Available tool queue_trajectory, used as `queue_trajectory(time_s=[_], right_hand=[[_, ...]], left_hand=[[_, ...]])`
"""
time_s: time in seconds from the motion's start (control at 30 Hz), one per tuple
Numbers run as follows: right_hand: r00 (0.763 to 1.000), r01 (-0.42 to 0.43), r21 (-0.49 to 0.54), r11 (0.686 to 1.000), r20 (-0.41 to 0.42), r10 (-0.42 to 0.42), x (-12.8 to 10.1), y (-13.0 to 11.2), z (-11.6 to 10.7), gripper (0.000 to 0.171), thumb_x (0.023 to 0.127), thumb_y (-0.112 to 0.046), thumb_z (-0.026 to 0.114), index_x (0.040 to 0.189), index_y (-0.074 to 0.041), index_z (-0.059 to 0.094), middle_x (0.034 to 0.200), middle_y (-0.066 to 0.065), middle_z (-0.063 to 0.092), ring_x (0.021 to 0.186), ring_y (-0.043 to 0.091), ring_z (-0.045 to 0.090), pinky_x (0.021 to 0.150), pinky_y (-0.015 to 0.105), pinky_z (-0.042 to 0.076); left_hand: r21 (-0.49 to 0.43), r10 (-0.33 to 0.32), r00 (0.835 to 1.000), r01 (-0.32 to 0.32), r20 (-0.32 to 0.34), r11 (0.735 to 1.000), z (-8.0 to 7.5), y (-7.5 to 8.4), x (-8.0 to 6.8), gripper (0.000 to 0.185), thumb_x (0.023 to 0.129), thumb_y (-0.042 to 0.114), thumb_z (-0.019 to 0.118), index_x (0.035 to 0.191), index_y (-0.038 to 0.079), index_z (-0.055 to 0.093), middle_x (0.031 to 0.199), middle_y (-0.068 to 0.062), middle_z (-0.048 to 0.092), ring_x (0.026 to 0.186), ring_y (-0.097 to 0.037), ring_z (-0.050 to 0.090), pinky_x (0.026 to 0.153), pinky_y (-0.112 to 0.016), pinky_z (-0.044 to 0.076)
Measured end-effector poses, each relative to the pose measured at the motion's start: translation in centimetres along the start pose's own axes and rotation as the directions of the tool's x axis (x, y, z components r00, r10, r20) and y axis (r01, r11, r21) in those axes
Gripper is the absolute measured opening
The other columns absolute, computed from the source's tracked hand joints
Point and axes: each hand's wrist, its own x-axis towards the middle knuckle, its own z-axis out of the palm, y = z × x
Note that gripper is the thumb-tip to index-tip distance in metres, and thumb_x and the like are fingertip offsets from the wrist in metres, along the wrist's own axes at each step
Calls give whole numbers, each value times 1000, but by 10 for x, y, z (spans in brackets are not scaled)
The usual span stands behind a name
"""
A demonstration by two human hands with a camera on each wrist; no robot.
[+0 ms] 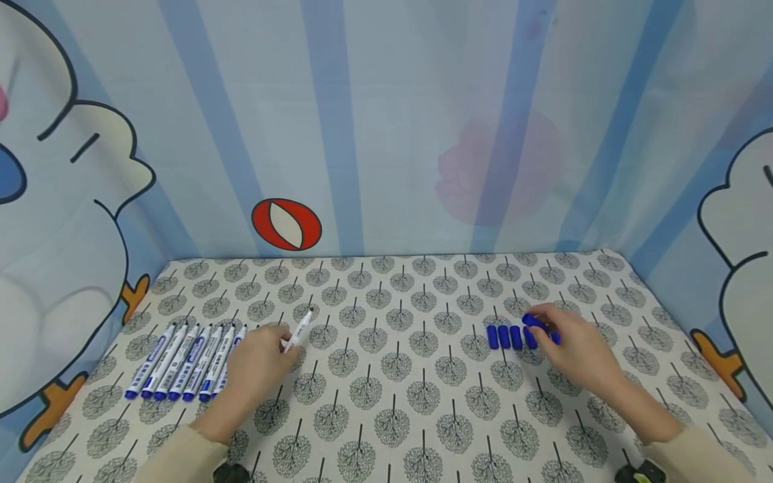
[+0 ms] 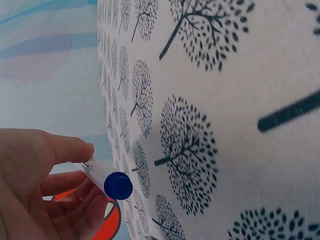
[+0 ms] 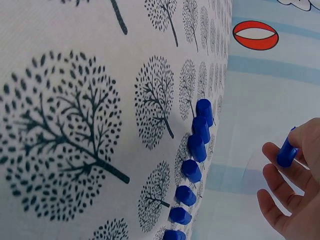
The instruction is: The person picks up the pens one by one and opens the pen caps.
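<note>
My left hand point(image 1: 260, 362) pinches a white marker point(image 1: 300, 329) between thumb and fingers, its bare dark tip pointing up and away. The marker's blue end point(image 2: 118, 186) faces the left wrist camera. On the right, my right hand point(image 1: 574, 345) holds a blue marker cap point(image 1: 534, 320) between thumb and fingertips, a little above the cloth. Beneath and beside that hand lies a row of blue caps point(image 1: 504, 337), partly hidden by it in the head view. In the right wrist view the held cap point(image 3: 286, 155) is apart from the row point(image 3: 197, 148).
Left of my left hand, several uncapped white markers point(image 1: 175, 362) lie side by side, tips away from me; the hand covers part of the row. The tree-patterned cloth point(image 1: 392, 429) covers the table, which meets a blue striped backdrop point(image 1: 398, 134) at the back.
</note>
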Motion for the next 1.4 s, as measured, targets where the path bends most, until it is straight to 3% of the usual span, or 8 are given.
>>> queue_trajectory(time_s=[0.17, 0.43, 0.6, 0.77, 0.97, 1.2, 1.4], right_hand=[[1000, -12, -12, 1000, -5, 12, -2, 3, -4, 25, 81, -7, 66, 105, -5, 59, 78, 0, 62, 63, 7, 50, 50, 20, 41], [997, -70, -37, 997, 28, 71, -5, 8, -9, 24, 83, -10, 64, 106, -3, 58, 78, 3, 62, 64, 12, 53, 50, 23, 42], [998, -67, -56, 996, 0, 67, -9, 14, -10, 28, 81, -9, 66, 107, -2, 58, 76, 5, 63, 63, 14, 55, 49, 23, 41], [997, -78, -71, 994, -2, 78, -12, 19, -12, 30, 82, -10, 66, 109, -2, 58, 74, 4, 62, 58, 10, 50, 44, 20, 35], [996, -92, -62, 994, -5, 91, -14, 27, -11, 28, 82, -9, 64, 109, -2, 58, 76, 5, 63, 63, 14, 53, 49, 23, 38], [990, -139, -54, 989, 16, 140, -17, 40, -12, 29, 84, -10, 62, 112, -3, 57, 77, 6, 62, 60, 13, 53, 44, 21, 36], [987, -157, -64, 985, 9, 158, -19, 52, -14, 28, 85, -9, 60, 111, 1, 57, 89, 18, 64, 70, 29, 61, 44, 25, 40]], left_hand=[[-14, -52, 998, 53, 40, 999, -3, -8, -1, 22, 79, 20, 66, 95, 5, 67, 59, 0, 54, 43, -13, 43, 35, -24, 34], [7, -86, 995, 85, 50, 996, -4, -19, 0, 27, 80, 20, 66, 99, 2, 65, 59, -2, 56, 42, -13, 43, 35, -23, 33], [42, -105, 993, 103, 58, 994, -3, -24, 1, 28, 80, 17, 65, 101, -1, 64, 63, -4, 59, 41, -12, 41, 35, -22, 31], [75, -121, 989, 115, 80, 990, -2, -25, 3, 27, 80, 16, 65, 99, -2, 64, 75, -11, 65, 46, -16, 47, 37, -26, 37], [98, -151, 981, 140, 119, 985, -3, -24, 4, 14, 79, 16, 66, 86, 3, 64, 66, -5, 58, 51, -18, 49, 39, -29, 39], [113, -155, 979, 140, 136, 984, -4, -25, 2, 25, 79, 17, 68, 96, -1, 62, 69, -7, 60, 53, -19, 51, 41, -29, 41], [129, -139, 984, 124, 112, 984, -4, -28, 1, 29, 77, 15, 69, 101, -1, 62, 75, -10, 63, 55, -20, 52, 42, -30, 41]])
